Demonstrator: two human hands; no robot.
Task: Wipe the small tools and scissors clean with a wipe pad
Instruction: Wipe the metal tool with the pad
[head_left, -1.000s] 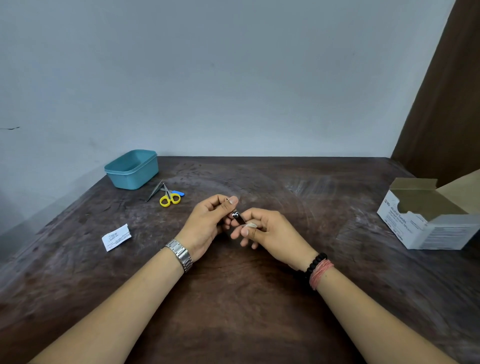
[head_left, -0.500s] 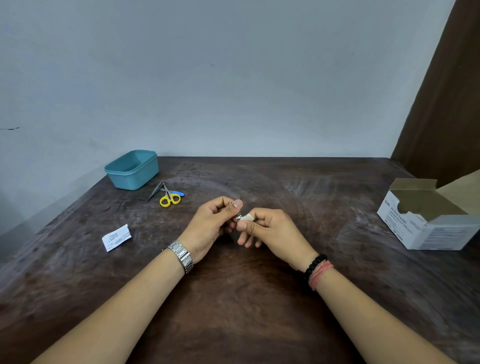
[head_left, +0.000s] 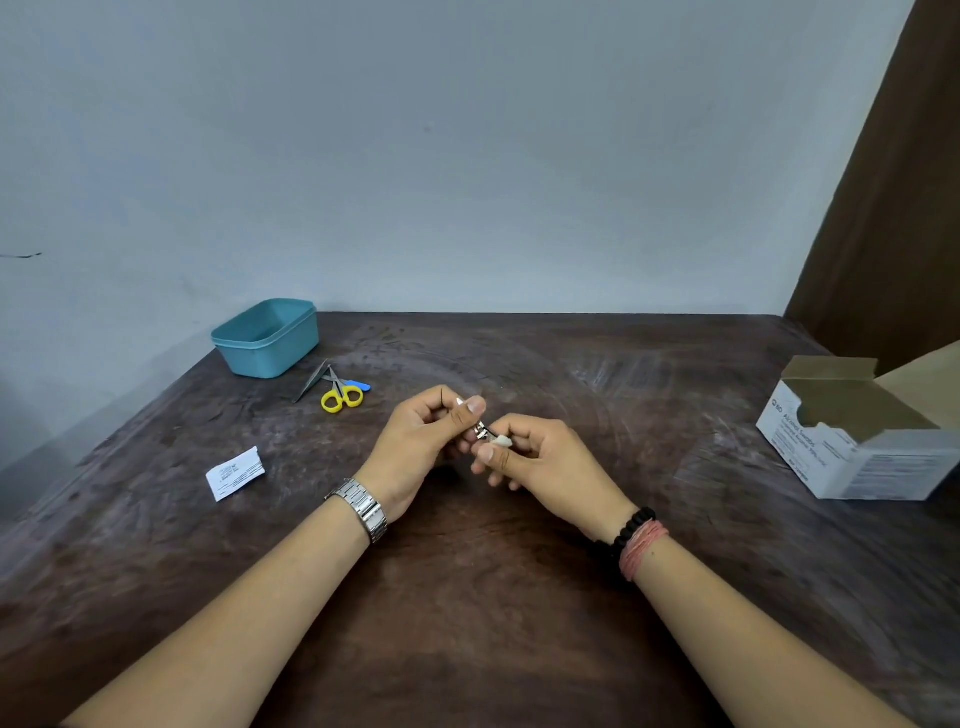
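Surface (head_left: 467, 597) fills the lower frame. At centre, the left hand (head_left: 415, 447) pinches a small metal tool (head_left: 480, 430); the right hand (head_left: 540, 462) fingers pinch a wipe pad (head_left: 503, 441) against it: wiping underway, probably. Next: scissors (head_left: 340, 392) and tweezers (head_left: 310, 382), upper left beside the teal tub (head_left: 267, 338), reach unobstructed. Box (head_left: 857, 447) right; wrapper (head_left: 235, 473) left.

Small tool (head_left: 482, 430) mostly finger-hidden.

Tabletop (head_left: 519, 597) centre and near edge open. Far-left corner crowded: tub (head_left: 266, 338), scissors (head_left: 340, 392) (tweezers (head_left: 310, 382) alongside). Carton (head_left: 857, 441) blocks right edge.
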